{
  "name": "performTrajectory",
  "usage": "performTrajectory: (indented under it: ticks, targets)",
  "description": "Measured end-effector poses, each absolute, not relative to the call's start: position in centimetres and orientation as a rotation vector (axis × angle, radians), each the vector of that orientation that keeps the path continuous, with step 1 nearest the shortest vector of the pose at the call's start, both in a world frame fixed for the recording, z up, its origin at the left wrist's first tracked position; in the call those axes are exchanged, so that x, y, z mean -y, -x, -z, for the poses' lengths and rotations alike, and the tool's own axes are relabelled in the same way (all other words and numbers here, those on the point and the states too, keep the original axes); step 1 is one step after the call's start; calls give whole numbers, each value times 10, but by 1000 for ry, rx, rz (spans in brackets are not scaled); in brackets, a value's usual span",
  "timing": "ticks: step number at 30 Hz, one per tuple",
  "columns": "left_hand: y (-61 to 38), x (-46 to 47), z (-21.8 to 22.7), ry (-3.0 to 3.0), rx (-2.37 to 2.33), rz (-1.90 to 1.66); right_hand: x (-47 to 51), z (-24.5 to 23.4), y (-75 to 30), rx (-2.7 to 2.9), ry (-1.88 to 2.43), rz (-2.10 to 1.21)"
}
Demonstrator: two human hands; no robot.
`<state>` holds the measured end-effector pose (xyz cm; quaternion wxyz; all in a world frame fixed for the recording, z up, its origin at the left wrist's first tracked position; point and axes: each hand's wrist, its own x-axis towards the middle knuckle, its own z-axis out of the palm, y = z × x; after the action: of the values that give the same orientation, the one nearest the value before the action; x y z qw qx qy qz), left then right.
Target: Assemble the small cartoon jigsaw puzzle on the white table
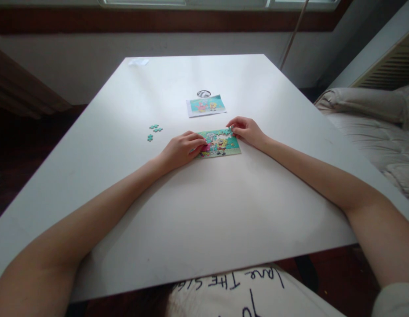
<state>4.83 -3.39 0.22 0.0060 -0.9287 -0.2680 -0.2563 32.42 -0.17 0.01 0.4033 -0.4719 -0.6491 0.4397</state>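
- Jigsaw puzzle [221,145]: flat on the white bench [211,211], between the two hands; gap observed along its far part.
- Left hand [186,146]: fingers bent, resting over the puzzle's left side; whether they grip its edge, I cannot tell from here.
- Right hand [249,131]: thumb and forefinger pinching a teal piece [230,129] at the puzzle's far right corner.
- Loose pieces [157,130]: left of the puzzle, beyond the left hand.
- Picture sheet [207,106]: just beyond the puzzle.
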Motion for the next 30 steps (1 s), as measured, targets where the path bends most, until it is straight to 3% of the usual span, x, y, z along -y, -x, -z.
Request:
performTrajectory:
  ticks: [30]
  targets:
    - [-47, 33, 0, 2871, 820, 793, 1, -1, -328, 1927, 1239, -790]
